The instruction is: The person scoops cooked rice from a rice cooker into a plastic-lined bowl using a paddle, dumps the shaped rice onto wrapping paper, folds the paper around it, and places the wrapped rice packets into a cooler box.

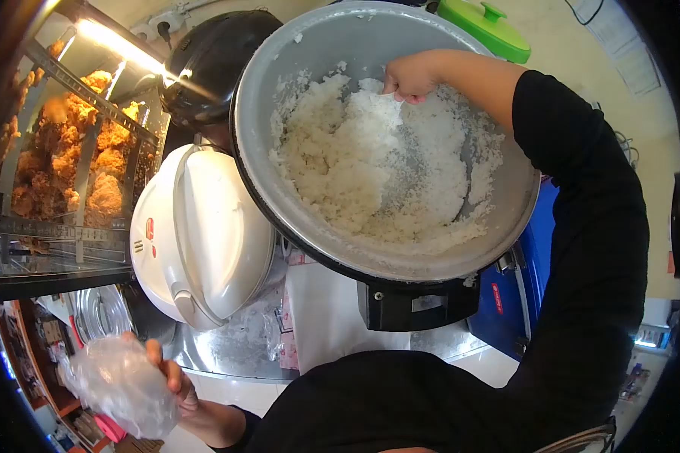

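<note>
On the shiny metal counter [238, 349], the big silver pot [461, 260] sits past the middle of the near edge, with its black handle [418, 305] facing the person. A glass case [60, 266] full of crispy brown food [106, 177] is by the left side. The white rice [340, 158] lies in a bumpy heap inside the pot, with some bits stuck to the wall. The white cooker [223, 219] is left of the pot, near the counter's left end, with its lid shut. A black round thing [219, 57] is behind it, and a green lid [491, 29] is past the pot's far rim. Low at the left, out past the counter's near edge, the left hand [175, 377] holds a puffy see-through bag [125, 385] with bent fingers. The smaller-looking right hand [412, 78] is in the pot, fingers curled close together at the rice. I cannot tell if it grips something.
</note>
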Demonstrator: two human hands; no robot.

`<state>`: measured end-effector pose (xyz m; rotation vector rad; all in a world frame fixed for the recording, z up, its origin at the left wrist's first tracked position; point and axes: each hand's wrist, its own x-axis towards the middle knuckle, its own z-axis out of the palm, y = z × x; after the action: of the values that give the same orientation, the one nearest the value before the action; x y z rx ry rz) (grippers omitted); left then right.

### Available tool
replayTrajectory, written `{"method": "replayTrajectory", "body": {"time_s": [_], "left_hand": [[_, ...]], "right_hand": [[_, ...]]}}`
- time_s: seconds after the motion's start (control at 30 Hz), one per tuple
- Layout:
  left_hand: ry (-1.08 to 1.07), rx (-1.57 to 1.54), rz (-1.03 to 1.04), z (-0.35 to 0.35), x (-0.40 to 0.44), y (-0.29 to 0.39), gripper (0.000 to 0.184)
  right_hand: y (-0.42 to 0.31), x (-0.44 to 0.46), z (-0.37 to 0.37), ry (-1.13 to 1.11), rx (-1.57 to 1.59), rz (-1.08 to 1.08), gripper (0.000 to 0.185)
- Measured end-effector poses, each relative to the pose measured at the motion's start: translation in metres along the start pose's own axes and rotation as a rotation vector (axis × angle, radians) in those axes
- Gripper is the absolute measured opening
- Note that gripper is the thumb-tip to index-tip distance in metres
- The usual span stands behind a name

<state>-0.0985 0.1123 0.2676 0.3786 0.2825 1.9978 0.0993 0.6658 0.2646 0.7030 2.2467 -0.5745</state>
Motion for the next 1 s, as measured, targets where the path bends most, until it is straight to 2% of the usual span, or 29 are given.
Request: {"method": "replayTrajectory", "body": {"time_s": [0.03, 0.07, 0.13, 0.23, 0.3, 0.4, 0.5, 0.6, 0.67, 0.77, 0.8, 0.83, 0.87, 0.93, 1.0], "left_hand": [[-0.003, -0.009, 0.010, -0.001, 0.004, -0.004, 0.068], [-0.100, -0.028, -0.036, -0.007, 0.010, -0.005, 0.066], [-0.099, 0.117, -0.002, -0.007, 0.018, -0.011, 0.065], [0.423, 0.715, 0.305, -0.020, 0.015, -0.018, 0.065], [0.068, 0.179, 0.124, 0.027, 0.064, -0.043, 0.063], [0.010, 0.086, 0.067, 0.059, 0.099, -0.066, 0.058], [-0.028, 0.156, 0.027, 0.075, 0.123, -0.082, 0.055], [-0.028, 0.395, -0.001, 0.086, 0.138, -0.103, 0.057], [-0.015, 0.398, -0.060, 0.092, 0.141, -0.120, 0.058], [-0.043, 0.298, -0.132, 0.110, 0.138, -0.146, 0.061], [-0.062, 0.246, -0.156, 0.115, 0.137, -0.152, 0.062], [-0.085, 0.178, -0.185, 0.119, 0.136, -0.154, 0.064], [-0.108, 0.112, -0.211, 0.122, 0.136, -0.155, 0.066], [-0.118, 0.022, -0.269, 0.122, 0.136, -0.155, 0.073], [-0.100, 0.039, -0.263, 0.123, 0.135, -0.157, 0.073]], "right_hand": [[0.003, -0.004, 0.002, 0.025, 0.048, 0.022, 0.024], [0.006, -0.006, 0.002, 0.049, 0.092, 0.041, 0.029], [0.010, -0.011, -0.001, 0.063, 0.102, 0.014, 0.023], [0.009, -0.033, -0.010, 0.113, 0.112, -0.046, 0.014], [0.004, -0.055, -0.014, 0.139, 0.162, -0.083, 0.014], [-0.002, -0.086, -0.022, 0.190, 0.257, -0.162, 0.017], [-0.024, -0.138, -0.029, 0.290, 0.278, -0.277, 0.016], [-0.056, -0.193, -0.034, 0.336, 0.367, -0.373, 0.015], [-0.079, -0.225, -0.035, 0.344, 0.448, -0.431, 0.018], [-0.117, -0.254, -0.026, 0.470, 0.265, -0.448, 0.027], [-0.132, -0.259, -0.016, 0.504, 0.297, -0.446, 0.028], [-0.131, -0.242, 0.002, 0.704, 0.228, -0.522, 0.028], [-0.142, -0.241, 0.019, 0.900, -0.088, -0.456, 0.033], [-0.163, -0.241, 0.057, 1.076, -0.459, -0.363, 0.041], [-0.167, -0.244, 0.070, 1.089, -0.495, -0.343, 0.045]]}}
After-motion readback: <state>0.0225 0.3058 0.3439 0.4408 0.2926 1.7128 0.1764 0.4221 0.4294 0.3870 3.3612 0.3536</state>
